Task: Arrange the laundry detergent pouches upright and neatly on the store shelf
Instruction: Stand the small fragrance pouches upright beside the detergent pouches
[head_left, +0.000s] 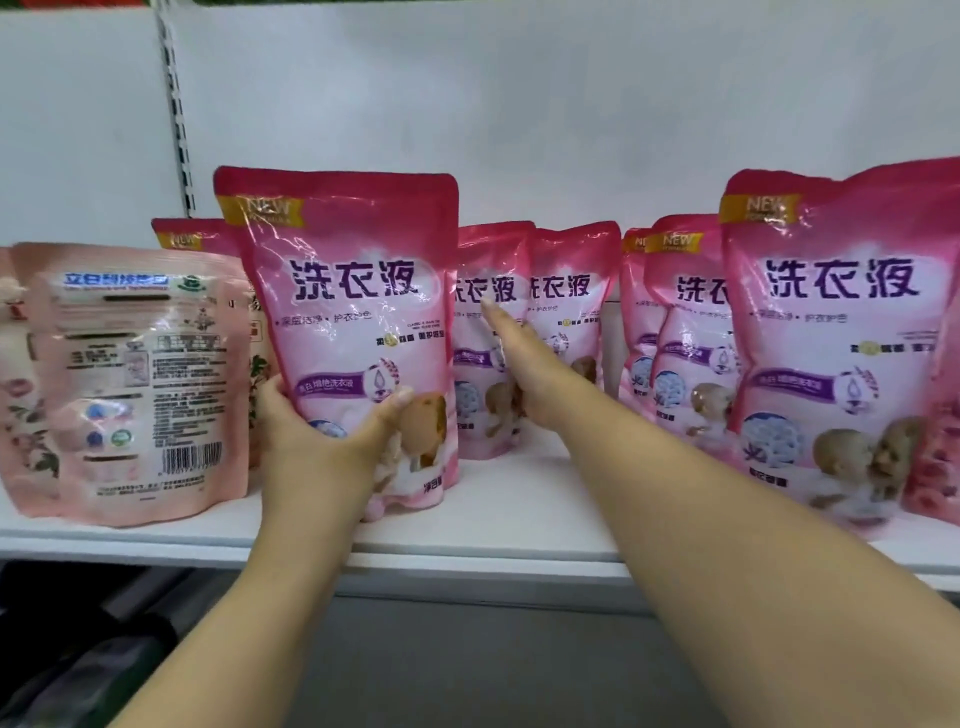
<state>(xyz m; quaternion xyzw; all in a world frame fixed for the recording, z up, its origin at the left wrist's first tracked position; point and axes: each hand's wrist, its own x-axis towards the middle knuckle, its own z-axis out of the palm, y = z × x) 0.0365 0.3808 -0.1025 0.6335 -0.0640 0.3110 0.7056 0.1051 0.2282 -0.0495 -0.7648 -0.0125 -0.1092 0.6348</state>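
My left hand (317, 441) grips the lower part of a pink detergent pouch (348, 291) that stands upright near the front of the white shelf (498, 519); the thumb lies across its front. My right hand (524, 364) reaches further back with fingers straight, its fingertips touching a pouch in the rear row (493, 275). Beside that one stands another rear pouch (571, 291). Right of the gap, two upright pouches (685, 322) stand behind a large front pouch (831, 332). A further pouch (192, 236) peeks out behind the held one.
Pale pink pouches of another product (140, 379) stand at the left, one showing its back label and barcode. A slotted shelf upright (176, 104) runs up the back wall. The shelf's front edge (467, 564) lies below my forearms, dark items underneath at lower left.
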